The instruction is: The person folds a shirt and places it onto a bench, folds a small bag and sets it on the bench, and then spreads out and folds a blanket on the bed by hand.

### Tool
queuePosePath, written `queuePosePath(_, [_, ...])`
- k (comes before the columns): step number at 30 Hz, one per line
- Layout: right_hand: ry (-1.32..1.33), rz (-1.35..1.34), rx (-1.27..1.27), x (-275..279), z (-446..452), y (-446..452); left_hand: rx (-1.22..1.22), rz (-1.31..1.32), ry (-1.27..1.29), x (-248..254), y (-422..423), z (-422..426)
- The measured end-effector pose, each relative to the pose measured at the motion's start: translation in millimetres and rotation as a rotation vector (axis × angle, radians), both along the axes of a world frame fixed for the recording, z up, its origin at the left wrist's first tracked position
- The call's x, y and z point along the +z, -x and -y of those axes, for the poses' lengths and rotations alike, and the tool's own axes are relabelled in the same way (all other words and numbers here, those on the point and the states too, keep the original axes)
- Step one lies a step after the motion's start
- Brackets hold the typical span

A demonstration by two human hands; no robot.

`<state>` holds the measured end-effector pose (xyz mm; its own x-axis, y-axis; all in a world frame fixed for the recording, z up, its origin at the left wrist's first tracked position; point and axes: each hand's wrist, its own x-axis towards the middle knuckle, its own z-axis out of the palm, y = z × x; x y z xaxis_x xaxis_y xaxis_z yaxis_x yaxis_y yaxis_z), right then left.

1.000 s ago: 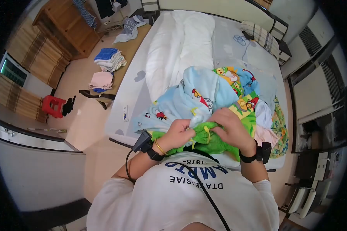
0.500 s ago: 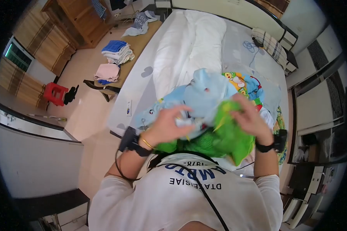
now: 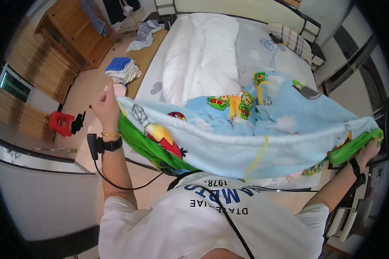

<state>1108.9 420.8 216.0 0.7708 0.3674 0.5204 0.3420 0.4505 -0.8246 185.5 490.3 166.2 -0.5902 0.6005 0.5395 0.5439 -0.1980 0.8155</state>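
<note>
A light blue blanket [image 3: 289, 129] with cartoon figures and a green underside is stretched wide between my two hands, over the near end of the bed. My left hand [image 3: 106, 105] pinches its left corner, raised beside the bed's left edge. My right hand [image 3: 368, 151], at the far right, is closed round the other corner, where the green side folds over; the fabric partly covers its fingers. The blanket's near edge sags towards my shirt, and its far part lies in folds on the bed.
A white quilt [image 3: 201, 56] lies lengthwise on the bed, with a plaid pillow [image 3: 291, 39] and blue cable [image 3: 269, 44] at the back right. Folded clothes [image 3: 123, 70] rest on a bench [image 3: 148, 54] to the left. A red stool [image 3: 60, 123] stands on the floor.
My hands have moved far apart, left and right. The blanket, bunched up before, is now spread wide between them, its blue side facing up.
</note>
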Motion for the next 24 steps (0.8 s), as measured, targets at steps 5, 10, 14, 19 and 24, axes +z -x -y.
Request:
queuePosePath(5, [0.055,-0.044,-0.114,-60,22,8,-0.128,-0.013,0.052,-28,-21,-26])
queuePosePath(10, [-0.104,-0.328,-0.352,-98,52,-33,-0.164,-0.18,0.087,-21,-34,-19])
queuePosePath(14, [0.08,-0.321,-0.419,-143,115,-131,-0.176,-0.122,0.135,-24,7,3])
queuePosePath(19, [-0.179,-0.369,0.145,-148,111,-126,-0.297,-0.169,0.118,-23,3,20])
queuePosePath(24, [-0.203,-0.323,0.513,-118,34,-69,-0.377,-0.042,0.039,37,23,46])
